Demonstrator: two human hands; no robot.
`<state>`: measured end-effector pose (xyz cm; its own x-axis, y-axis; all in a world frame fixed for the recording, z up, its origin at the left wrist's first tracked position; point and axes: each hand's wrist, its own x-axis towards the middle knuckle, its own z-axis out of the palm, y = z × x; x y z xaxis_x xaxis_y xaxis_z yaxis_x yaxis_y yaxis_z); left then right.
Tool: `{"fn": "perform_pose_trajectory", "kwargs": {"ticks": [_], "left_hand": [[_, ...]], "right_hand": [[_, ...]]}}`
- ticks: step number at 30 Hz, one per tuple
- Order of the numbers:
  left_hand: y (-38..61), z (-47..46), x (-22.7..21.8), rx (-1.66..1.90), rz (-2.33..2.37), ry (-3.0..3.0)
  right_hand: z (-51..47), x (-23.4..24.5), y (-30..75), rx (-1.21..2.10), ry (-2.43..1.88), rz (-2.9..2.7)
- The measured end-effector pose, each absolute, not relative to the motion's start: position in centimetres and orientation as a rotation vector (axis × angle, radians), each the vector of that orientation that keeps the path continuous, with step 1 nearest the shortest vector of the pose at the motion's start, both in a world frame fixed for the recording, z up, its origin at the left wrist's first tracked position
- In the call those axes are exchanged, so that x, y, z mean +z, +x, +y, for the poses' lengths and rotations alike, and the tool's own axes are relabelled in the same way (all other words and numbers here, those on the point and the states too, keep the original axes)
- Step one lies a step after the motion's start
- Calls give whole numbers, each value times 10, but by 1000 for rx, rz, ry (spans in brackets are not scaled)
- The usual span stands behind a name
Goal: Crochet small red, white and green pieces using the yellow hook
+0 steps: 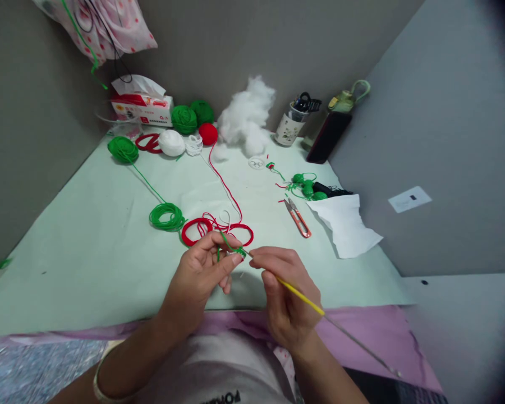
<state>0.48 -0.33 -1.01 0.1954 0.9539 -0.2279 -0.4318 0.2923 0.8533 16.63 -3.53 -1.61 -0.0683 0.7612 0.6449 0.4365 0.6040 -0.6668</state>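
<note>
My left hand (208, 264) pinches a small green crochet piece (240, 252) with a bit of red at its lower edge. Green yarn runs over the left fingers. My right hand (288, 286) is closed around a crochet hook (301, 297) with a yellow grip and a long metal shaft. The hook's tip meets the crochet piece between both hands. Just beyond the left hand lie loops of red yarn (197, 231) with a white strand among them. A coil of green yarn (167, 217) rests to their left.
Yarn balls, green (123, 150), white (171, 143) and red (208, 134), stand at the back left near a tissue box (143, 109). White stuffing (246, 118) sits at the back. Rightward are thread snips (297, 219), green crocheted balls (308, 189), white paper (347, 224), a phone (329, 137) and a pen cup (290, 128).
</note>
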Motion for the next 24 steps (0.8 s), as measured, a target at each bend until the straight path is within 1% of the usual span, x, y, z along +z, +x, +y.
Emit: {"fn": "perform_pose_trajectory", "kwargs": {"ticks": [5, 7, 14, 20, 24], "left_hand": [[7, -3, -6, 1057, 828, 687], [7, -3, -3, 1018, 798, 633], [6, -6, 2, 941, 751, 550], [4, -12, 6, 964, 761, 560], [2, -17, 9, 959, 763, 566]], "right_hand": [[-33, -21, 164, 199, -1021, -1766], [-31, -22, 163, 210, -1023, -1709], [-27, -19, 161, 478, -988, -1436], [-24, -18, 160, 911, -896, -1106], [-28, -14, 157, 941, -876, -1142]]}}
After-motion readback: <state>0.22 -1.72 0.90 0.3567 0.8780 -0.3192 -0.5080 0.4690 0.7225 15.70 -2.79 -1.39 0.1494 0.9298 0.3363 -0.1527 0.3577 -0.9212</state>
